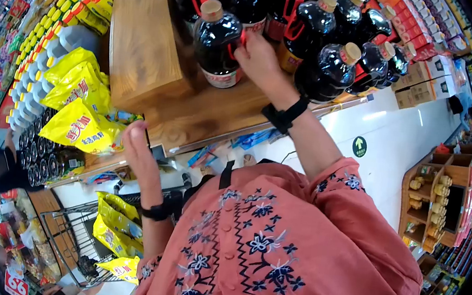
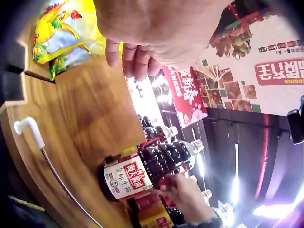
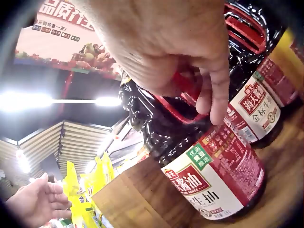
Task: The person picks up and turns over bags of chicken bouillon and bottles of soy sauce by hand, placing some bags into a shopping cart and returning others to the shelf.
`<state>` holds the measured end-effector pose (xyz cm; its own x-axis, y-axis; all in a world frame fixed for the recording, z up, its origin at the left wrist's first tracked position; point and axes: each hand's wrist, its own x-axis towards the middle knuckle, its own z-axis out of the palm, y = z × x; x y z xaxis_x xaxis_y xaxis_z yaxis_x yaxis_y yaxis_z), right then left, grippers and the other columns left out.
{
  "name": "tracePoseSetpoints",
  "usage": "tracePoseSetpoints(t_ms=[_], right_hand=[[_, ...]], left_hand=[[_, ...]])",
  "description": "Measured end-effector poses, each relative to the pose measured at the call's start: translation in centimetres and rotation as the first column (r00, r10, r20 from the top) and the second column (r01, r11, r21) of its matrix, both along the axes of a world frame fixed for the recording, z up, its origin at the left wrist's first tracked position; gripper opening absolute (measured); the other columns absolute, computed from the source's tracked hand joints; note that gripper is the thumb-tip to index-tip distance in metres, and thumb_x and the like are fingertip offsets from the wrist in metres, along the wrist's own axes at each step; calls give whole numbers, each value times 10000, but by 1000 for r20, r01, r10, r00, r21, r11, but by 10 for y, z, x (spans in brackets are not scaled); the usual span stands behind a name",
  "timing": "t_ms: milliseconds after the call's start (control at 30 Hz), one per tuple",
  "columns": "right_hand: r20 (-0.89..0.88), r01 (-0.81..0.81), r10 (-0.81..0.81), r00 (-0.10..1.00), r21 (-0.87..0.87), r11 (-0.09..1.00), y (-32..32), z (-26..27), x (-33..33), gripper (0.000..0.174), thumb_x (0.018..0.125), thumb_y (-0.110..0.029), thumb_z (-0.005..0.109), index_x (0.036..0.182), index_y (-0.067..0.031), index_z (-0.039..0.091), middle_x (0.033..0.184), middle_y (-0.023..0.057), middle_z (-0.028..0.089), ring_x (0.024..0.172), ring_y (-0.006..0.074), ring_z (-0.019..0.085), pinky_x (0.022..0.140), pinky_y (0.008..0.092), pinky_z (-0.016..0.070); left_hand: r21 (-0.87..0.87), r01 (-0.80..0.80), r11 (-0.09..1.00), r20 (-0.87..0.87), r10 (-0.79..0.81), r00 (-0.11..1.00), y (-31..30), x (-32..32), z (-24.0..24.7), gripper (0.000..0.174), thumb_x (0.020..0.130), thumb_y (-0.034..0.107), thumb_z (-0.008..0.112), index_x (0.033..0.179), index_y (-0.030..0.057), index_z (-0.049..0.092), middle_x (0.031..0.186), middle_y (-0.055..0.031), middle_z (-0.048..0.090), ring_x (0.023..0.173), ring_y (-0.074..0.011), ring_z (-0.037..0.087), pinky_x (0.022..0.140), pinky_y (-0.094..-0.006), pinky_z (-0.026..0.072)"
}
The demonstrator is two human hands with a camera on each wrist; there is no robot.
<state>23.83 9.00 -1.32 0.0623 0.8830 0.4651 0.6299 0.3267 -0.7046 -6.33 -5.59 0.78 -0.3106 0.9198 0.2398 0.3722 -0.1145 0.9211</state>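
Note:
A large dark bottle (image 1: 216, 48) with a beige cap and red handle stands at the edge of the wooden shelf (image 1: 193, 113). My right hand (image 1: 261, 62) grips its red handle, fingers curled round it in the right wrist view, above the red and white label (image 3: 213, 175). My left hand (image 1: 142, 153) is held up beside a yellow bag (image 1: 82, 128), its fingers loosely bent and holding nothing; the left wrist view shows it (image 2: 156, 42) above the wooden block (image 2: 97, 109).
More dark bottles (image 1: 328, 70) crowd the shelf on the right. A raised wooden block (image 1: 144, 30) lies left of the gripped bottle. A cart (image 1: 68, 239) with yellow bags (image 1: 114, 224) stands below left. Cartons (image 1: 417, 84) sit at the right.

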Motion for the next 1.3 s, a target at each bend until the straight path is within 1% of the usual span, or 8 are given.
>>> tracePoseSetpoints(t_ms=[200, 400, 700, 967, 1033, 1233, 1267, 1300], right_hand=[[15, -18, 18, 1000, 29, 999, 9, 4, 6, 205, 895, -75, 584, 1086, -11, 622, 1026, 257, 657, 983, 465, 615, 841, 482, 519], [19, 36, -34, 999, -114, 993, 12, 10, 9, 201, 910, -81, 583, 1095, -11, 615, 1010, 263, 664, 989, 471, 618, 827, 498, 520], [22, 16, -15, 1000, -43, 999, 9, 10, 9, 229, 903, -60, 575, 1127, -29, 613, 997, 279, 662, 989, 481, 615, 804, 509, 523], [76, 91, -83, 994, -103, 990, -11, 7, 16, 337, 860, -111, 597, 1184, -20, 579, 1196, 255, 614, 1070, 470, 600, 890, 525, 514], [73, 146, -138, 988, -110, 983, -14, 9, 12, 205, 878, -67, 583, 1066, 14, 597, 1057, 249, 641, 1033, 451, 602, 877, 476, 494], [51, 174, -172, 984, -48, 984, -21, 9, 14, 160, 878, -56, 577, 1023, 14, 574, 1043, 248, 621, 990, 464, 603, 817, 475, 503], [58, 180, -179, 982, -12, 984, -21, 7, 13, 165, 882, -57, 579, 1030, 15, 567, 1038, 249, 618, 969, 473, 601, 805, 483, 508], [103, 180, -178, 979, -7, 984, -19, 9, 14, 326, 851, -81, 625, 1159, -7, 548, 1080, 260, 609, 953, 495, 613, 804, 529, 540]], left_hand=[[-21, 217, 976, 79, -215, 973, 19, 28, -7, 347, 1097, 266, 417, 1139, -23, 604, 1102, -110, 645, 1055, -200, 606, 992, -344, 453], [-31, 250, 968, 102, -246, 964, 20, 27, -16, 361, 1100, 292, 428, 1128, -21, 604, 1082, -105, 649, 1046, -195, 606, 979, -333, 459], [-85, 280, 956, 156, -265, 952, 16, 21, -23, 278, 1078, 236, 483, 1102, -10, 612, 1027, -94, 663, 994, -172, 612, 947, -313, 461], [-171, 341, 925, 127, -322, 938, 10, 15, -31, 299, 1079, 270, 500, 1102, -3, 616, 1009, -75, 663, 974, -152, 616, 901, -293, 467], [-213, 371, 904, 111, -355, 928, 11, 14, -26, 323, 1085, 286, 491, 1112, -12, 611, 1043, -84, 656, 988, -170, 640, 908, -296, 472], [-394, 555, 733, 155, -542, 826, 33, 18, -37, 438, 1064, 365, 525, 1246, -29, 583, 1127, -111, 651, 1020, -175, 652, 877, -302, 488], [-410, 604, 684, 187, -585, 789, 40, 21, -49, 544, 1055, 396, 533, 1399, -24, 496, 1221, -152, 623, 1042, -213, 663, 879, -325, 509], [-413, 629, 659, 283, -564, 776, 47, 31, -50, 585, 1050, 414, 535, 1435, -20, 455, 1247, -163, 612, 1054, -226, 662, 889, -335, 513]])
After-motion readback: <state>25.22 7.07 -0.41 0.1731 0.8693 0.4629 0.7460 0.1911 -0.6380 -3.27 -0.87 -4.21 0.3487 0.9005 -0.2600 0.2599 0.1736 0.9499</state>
